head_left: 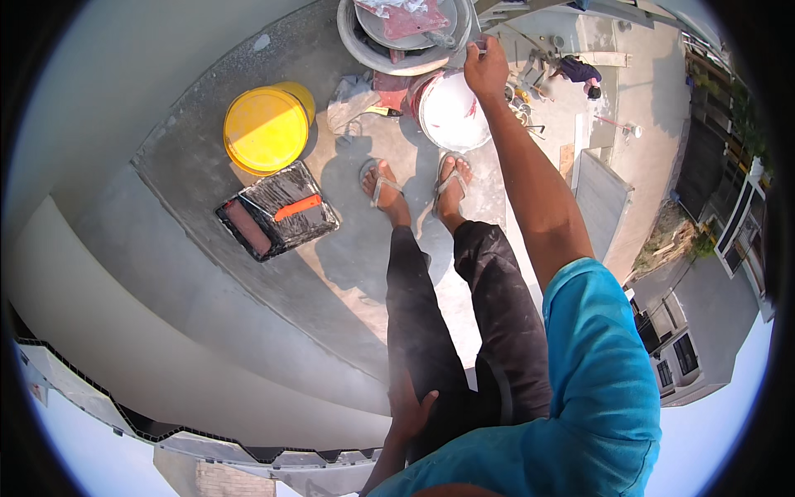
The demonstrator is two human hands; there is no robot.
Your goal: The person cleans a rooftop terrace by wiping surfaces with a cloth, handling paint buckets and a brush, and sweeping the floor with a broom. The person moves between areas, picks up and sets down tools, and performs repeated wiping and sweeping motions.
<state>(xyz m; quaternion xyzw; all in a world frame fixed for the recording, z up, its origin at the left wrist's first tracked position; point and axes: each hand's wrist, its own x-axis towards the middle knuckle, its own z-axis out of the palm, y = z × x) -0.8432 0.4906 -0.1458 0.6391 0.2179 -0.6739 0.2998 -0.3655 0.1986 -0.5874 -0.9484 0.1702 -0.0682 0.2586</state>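
Note:
My right arm reaches out and up past the white-topped paint bucket [453, 109]. My right hand [487, 68] is closed beside the rim of a large round basin [352, 48], around something thin I cannot make out. Inside the basin lie a smaller round pan [389, 37], a red flat piece [414, 21] and some white crumpled material. Low in the view, my left hand [408, 408] rests on my dark-trousered thigh, thumb apart and holding nothing; its other fingers are partly hidden.
Left of my sandalled feet stand a yellow-lidded bucket [265, 130] and a black paint tray [294, 224] holding an orange-handled roller [248, 225]. A grey rag [351, 101] and brush [383, 111] lie ahead. Beyond the right-hand ledge, a person [577, 69] is far below.

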